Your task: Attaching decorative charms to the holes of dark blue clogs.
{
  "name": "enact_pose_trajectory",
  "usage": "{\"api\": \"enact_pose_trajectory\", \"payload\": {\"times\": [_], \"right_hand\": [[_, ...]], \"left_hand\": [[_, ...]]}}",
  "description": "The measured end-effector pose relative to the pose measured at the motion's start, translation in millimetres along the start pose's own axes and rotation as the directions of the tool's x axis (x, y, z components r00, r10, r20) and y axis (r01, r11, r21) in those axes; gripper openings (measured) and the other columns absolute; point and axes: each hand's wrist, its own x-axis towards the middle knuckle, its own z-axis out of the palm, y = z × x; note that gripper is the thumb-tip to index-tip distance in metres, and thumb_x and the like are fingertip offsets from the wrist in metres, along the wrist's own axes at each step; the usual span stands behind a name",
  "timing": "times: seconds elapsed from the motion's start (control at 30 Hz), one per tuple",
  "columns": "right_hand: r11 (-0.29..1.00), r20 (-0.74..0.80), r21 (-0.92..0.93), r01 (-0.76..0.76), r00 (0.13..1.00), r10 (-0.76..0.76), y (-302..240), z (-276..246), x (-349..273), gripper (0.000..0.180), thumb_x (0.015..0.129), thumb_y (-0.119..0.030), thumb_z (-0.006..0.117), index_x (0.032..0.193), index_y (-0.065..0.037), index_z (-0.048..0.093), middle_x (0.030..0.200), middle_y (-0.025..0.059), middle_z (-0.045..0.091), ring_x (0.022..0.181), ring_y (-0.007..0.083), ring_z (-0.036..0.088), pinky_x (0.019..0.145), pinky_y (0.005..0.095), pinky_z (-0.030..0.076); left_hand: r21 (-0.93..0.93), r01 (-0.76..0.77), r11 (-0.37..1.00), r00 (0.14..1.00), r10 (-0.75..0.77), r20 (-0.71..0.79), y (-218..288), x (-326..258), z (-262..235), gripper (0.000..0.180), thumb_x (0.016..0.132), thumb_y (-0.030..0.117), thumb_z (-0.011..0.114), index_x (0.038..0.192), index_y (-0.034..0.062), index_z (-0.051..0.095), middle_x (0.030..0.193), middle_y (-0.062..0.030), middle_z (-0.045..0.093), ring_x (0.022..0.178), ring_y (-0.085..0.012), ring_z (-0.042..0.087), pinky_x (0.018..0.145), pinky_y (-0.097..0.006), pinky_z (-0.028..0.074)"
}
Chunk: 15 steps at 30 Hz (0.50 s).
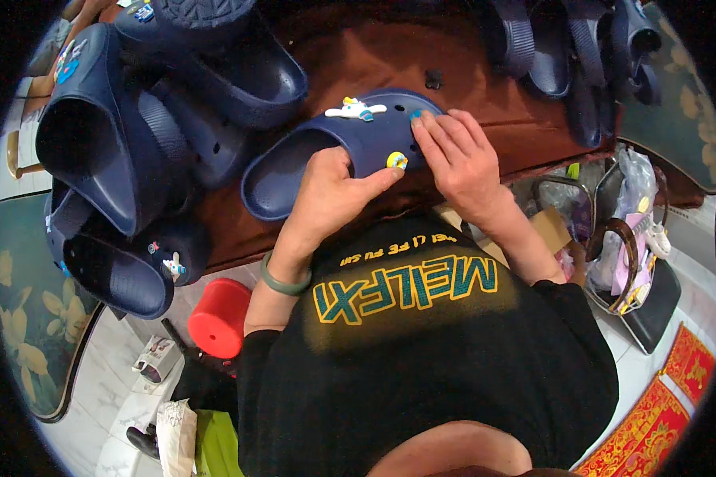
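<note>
Left hand [332, 192] half-closed, I hold the navy clog [282, 181] between my 2 hands, thumb at a yellow charm [396, 160], apparently to steady it while my loosely curled right hand [463, 163] rests fingertips by a blue charm [415, 116], its grip unclear.

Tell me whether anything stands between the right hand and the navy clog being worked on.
Nothing visible does: the right hand touches the navy clog directly, near its toe. The left hand, at the clog's opening, lies to its left.
</note>
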Motion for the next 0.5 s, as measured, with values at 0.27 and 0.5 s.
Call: {"api": "enact_pose_trajectory", "payload": {"times": [0.27,0.5], "right_hand": [[0.868,-0.078,0.468,-0.167,0.970,0.228,29,3,6,0.023,0.072,-0.003,0.073,0.094,-0.008,0.068,0.091,0.0060,0.065,0.089,0.0260,0.060,0.086,0.0390,0.047],[0.841,-0.077,0.500,-0.209,0.956,0.283,31,6,9,0.021,0.071,-0.003,0.075,0.090,-0.006,0.069,0.091,0.0066,0.066,0.087,0.0254,0.061,0.083,0.0374,0.047]], "left_hand": [[-0.028,-0.028,0.999,0.999,0.027,-0.018,1,-2,-2,0.029,0.079,0.010,0.075,0.104,-0.0017,0.068,0.096,-0.0028,0.069,0.086,-0.0096,0.062,0.078,-0.026,0.049],[-0.019,-0.018,1.000,1.000,0.018,-0.001,-1,1,-2,0.032,0.078,0.011,0.077,0.105,-0.0019,0.067,0.097,-0.0035,0.069,0.088,-0.0107,0.062,0.079,-0.026,0.050]]}}
